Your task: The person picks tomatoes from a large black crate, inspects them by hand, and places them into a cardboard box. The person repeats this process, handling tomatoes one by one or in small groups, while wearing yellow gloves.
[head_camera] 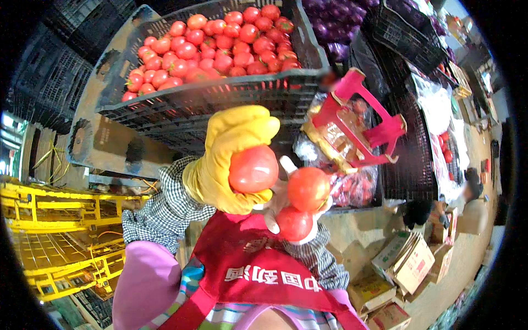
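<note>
My left hand (225,152), in a yellow rubber glove, is curled around a red tomato (253,168). Close by on its right, my right hand (277,202) wears a pale glove and holds two more tomatoes. The upper tomato (308,189) is orange-red with a greenish underside. Below and touching it is a redder tomato (295,224). Both hands are raised before my red apron (247,264), which bears white writing. Beyond them, a black plastic crate (214,97) holds many red tomatoes (222,45).
A pink plastic stool (354,119) lies tipped over bagged produce (354,189) to the right. Purple produce in net bags (334,20) sits at the back. Yellow metal racks (62,210) stand at left. Cardboard boxes (412,260) lie on the floor at lower right.
</note>
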Demonstrator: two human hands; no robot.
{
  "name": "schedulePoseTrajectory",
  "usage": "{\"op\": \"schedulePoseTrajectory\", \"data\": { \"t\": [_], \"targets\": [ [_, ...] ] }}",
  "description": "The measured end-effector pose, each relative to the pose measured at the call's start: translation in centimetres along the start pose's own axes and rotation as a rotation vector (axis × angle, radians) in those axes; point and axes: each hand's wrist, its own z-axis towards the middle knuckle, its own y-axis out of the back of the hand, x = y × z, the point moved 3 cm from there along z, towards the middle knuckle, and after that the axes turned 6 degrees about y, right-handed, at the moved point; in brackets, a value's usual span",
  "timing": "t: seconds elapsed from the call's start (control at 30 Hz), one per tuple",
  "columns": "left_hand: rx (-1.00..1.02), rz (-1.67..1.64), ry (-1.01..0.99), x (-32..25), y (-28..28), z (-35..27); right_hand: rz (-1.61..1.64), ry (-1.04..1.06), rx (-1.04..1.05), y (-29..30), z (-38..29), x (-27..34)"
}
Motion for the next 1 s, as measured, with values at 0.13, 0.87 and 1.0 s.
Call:
{"op": "schedulePoseTrajectory", "data": {
  "t": [0.13, 0.87, 1.0],
  "targets": [
    [0.033, 0.04, -0.019, -0.4, -1.3, -0.8, -0.04, -0.023, -0.076, 0.9, -0.7, 0.5],
    [0.598, 0.326, 1.08, 31.6, 14.3, 1.6, 0.155, 0.013, 0.015, 3.9, 0.1, -0.7],
    [0.221, -0.417, 0.73, 23.8, 14.6, 4.1, 0.071, 0.004, 0.064, 3.5, -1.0, -0.4]
  ]
}}
